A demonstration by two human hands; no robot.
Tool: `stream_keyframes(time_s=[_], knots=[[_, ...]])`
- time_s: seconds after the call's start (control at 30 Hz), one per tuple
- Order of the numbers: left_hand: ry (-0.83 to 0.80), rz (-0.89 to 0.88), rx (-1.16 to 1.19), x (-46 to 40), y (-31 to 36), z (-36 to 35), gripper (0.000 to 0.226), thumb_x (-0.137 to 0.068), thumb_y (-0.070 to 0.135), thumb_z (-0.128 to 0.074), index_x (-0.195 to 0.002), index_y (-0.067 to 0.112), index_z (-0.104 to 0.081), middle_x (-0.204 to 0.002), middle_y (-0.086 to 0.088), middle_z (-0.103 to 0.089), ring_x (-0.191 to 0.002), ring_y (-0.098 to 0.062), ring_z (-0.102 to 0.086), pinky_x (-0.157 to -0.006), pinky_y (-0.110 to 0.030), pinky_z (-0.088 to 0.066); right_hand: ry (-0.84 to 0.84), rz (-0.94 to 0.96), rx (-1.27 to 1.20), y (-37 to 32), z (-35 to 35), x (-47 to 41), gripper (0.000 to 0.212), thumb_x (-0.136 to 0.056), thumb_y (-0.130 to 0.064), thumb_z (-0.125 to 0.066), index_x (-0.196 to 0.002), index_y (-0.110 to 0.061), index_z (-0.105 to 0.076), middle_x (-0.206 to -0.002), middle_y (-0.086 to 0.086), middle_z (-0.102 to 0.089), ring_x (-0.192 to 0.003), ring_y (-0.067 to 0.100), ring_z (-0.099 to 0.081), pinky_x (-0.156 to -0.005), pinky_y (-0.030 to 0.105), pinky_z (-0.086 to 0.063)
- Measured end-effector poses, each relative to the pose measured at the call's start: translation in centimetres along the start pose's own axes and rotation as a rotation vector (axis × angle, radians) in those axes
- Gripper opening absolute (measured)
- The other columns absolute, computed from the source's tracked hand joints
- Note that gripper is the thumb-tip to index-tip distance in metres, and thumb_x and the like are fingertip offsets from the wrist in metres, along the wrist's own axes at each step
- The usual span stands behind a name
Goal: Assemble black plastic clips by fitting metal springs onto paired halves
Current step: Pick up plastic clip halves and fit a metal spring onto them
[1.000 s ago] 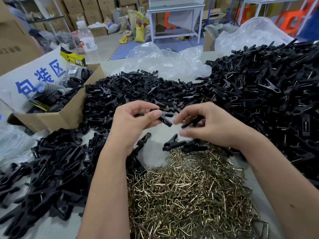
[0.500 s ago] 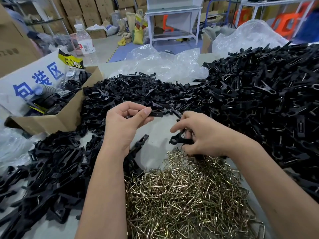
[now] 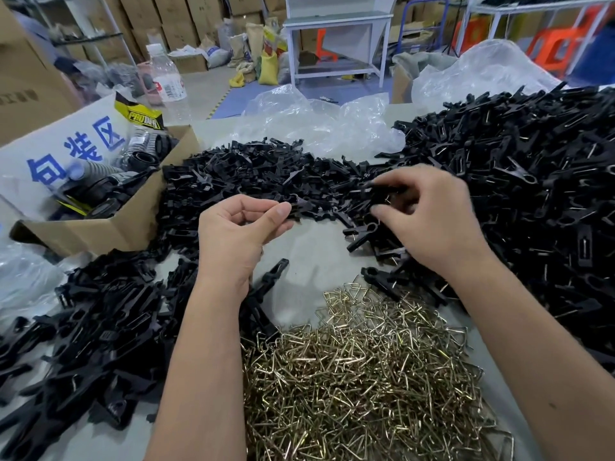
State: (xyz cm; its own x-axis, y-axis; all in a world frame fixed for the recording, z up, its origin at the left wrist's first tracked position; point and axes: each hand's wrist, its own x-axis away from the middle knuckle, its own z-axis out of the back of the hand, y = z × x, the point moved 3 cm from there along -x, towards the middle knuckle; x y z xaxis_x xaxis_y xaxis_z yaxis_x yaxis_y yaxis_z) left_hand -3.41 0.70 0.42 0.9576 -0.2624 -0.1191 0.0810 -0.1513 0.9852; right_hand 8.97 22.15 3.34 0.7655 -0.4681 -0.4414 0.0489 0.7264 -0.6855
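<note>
My left hand (image 3: 239, 227) pinches a black clip half (image 3: 301, 207) between thumb and forefinger above the table's middle. My right hand (image 3: 429, 217) is raised over the far pile and pinches a black clip piece (image 3: 382, 191) that carries a small metal spring. Loose black clip halves (image 3: 253, 174) lie in a band behind both hands and in a heap (image 3: 100, 327) at the left. Brass-coloured metal springs (image 3: 359, 371) fill a pile near the front edge. Assembled clips (image 3: 532, 181) with springs are heaped at the right.
An open cardboard box (image 3: 100, 227) with black rolls stands at the left. Crumpled clear plastic bags (image 3: 319, 121) lie behind the piles. A water bottle (image 3: 168, 84) stands at the back left. Bare grey tabletop (image 3: 316, 261) shows between my hands.
My right hand has risen from the spring pile's edge and moved away toward the far pile, holding a clip piece. My left hand has stayed nearly in place with its clip half.
</note>
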Motion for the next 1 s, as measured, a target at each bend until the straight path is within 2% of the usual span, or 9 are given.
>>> stream_keyframes(time_s=[0.07,0.13,0.23,0.3,0.37,0.5,0.63,0.83,1.0], knots=[[0.014,-0.008,0.013,0.1,0.1,0.0,0.030,-0.065,0.024,-0.089,-0.085,0.008,-0.075,-0.074,-0.005,-0.076,-0.080,-0.024,-0.079,-0.072,-0.037,-0.050,0.059,0.018,0.192,0.2,0.5,0.0,0.055,-0.081,-0.013,-0.087,-0.131,-0.022,-0.069,-0.124,0.004,-0.058,-0.105,0.020,-0.062,-0.101,0.035,-0.053],[0.027,-0.006,0.013,0.1,0.2,0.0,0.030,-0.065,0.023,-0.090,-0.085,0.007,-0.075,-0.075,-0.005,-0.077,-0.079,-0.025,-0.079,-0.077,-0.040,-0.050,0.027,0.082,0.327,-0.2,0.7,0.0,0.046,-0.080,-0.019,-0.089,-0.122,-0.023,-0.072,-0.118,0.004,-0.059,-0.106,0.022,-0.060,-0.098,0.031,-0.048],[0.022,-0.006,-0.022,0.1,0.2,0.0,0.028,-0.066,0.024,-0.090,-0.085,0.008,-0.076,-0.073,-0.004,-0.076,-0.077,-0.023,-0.079,-0.062,-0.032,-0.052,-0.390,0.045,0.306,-1.0,-0.2,0.3,0.019,-0.077,-0.035,-0.091,-0.088,-0.029,-0.077,-0.076,-0.013,-0.070,-0.070,0.002,-0.066,-0.070,0.023,-0.053],[0.012,-0.013,-0.007,0.1,0.2,-0.1,0.026,-0.066,0.021,-0.090,-0.083,0.007,-0.076,-0.072,-0.006,-0.076,-0.073,-0.022,-0.079,-0.059,-0.024,-0.058,-0.632,0.011,0.401,-1.3,-1.3,1.2,0.021,-0.074,-0.037,-0.092,-0.088,-0.030,-0.076,-0.076,-0.014,-0.071,-0.069,0.000,-0.066,-0.066,0.022,-0.054],[0.009,-0.016,-0.021,0.1,0.1,-0.1,0.022,-0.070,0.018,-0.090,-0.083,0.007,-0.076,-0.071,-0.006,-0.076,-0.069,-0.020,-0.078,-0.053,-0.019,-0.053,-0.674,0.013,0.456,-1.0,-1.7,1.6,0.021,-0.075,-0.029,-0.090,-0.092,-0.029,-0.077,-0.080,-0.012,-0.070,-0.072,0.002,-0.064,-0.066,0.023,-0.056],[0.035,-0.018,-0.081,-0.1,0.0,0.2,0.022,-0.074,0.024,-0.091,-0.084,0.010,-0.077,-0.071,-0.005,-0.075,-0.067,-0.015,-0.076,-0.051,-0.029,-0.042,-0.405,0.047,0.312,-1.1,-0.5,0.4,0.021,-0.078,-0.017,-0.089,-0.094,-0.028,-0.081,-0.075,-0.016,-0.066,-0.063,0.000,-0.061,-0.061,0.009,-0.046],[0.017,-0.049,-0.043,0.0,0.2,0.1,0.024,-0.072,0.020,-0.091,-0.085,0.006,-0.076,-0.068,-0.005,-0.074,-0.062,-0.013,-0.073,-0.048,-0.021,-0.049,-0.070,0.123,0.345,-1.4,0.1,0.1,0.037,-0.079,-0.014,-0.088,-0.112,-0.024,-0.075,-0.107,-0.004,-0.057,-0.082,0.013,-0.056,-0.087,0.032,-0.052],[0.000,-0.085,-0.007,-0.3,0.1,0.2,0.029,-0.066,0.024,-0.090,-0.086,0.007,-0.077,-0.071,-0.010,-0.073,-0.066,-0.021,-0.074,-0.063,-0.021,-0.057,-0.809,0.015,0.251,-2.7,-3.7,2.5,0.032,-0.078,-0.043,-0.088,-0.107,-0.037,-0.075,-0.098,-0.018,-0.060,-0.079,0.003,-0.061,-0.075,0.027,-0.055],[-0.009,-0.067,-0.015,-0.5,-0.1,0.3,0.035,-0.067,0.023,-0.090,-0.098,0.010,-0.079,-0.070,-0.007,-0.072,-0.069,-0.020,-0.075,-0.067,-0.026,-0.061,-0.833,0.062,0.187,-2.6,-4.1,2.7,0.015,-0.081,-0.022,-0.088,-0.079,-0.027,-0.074,-0.069,-0.029,-0.064,-0.062,-0.007,-0.059,-0.054,0.009,-0.042]])
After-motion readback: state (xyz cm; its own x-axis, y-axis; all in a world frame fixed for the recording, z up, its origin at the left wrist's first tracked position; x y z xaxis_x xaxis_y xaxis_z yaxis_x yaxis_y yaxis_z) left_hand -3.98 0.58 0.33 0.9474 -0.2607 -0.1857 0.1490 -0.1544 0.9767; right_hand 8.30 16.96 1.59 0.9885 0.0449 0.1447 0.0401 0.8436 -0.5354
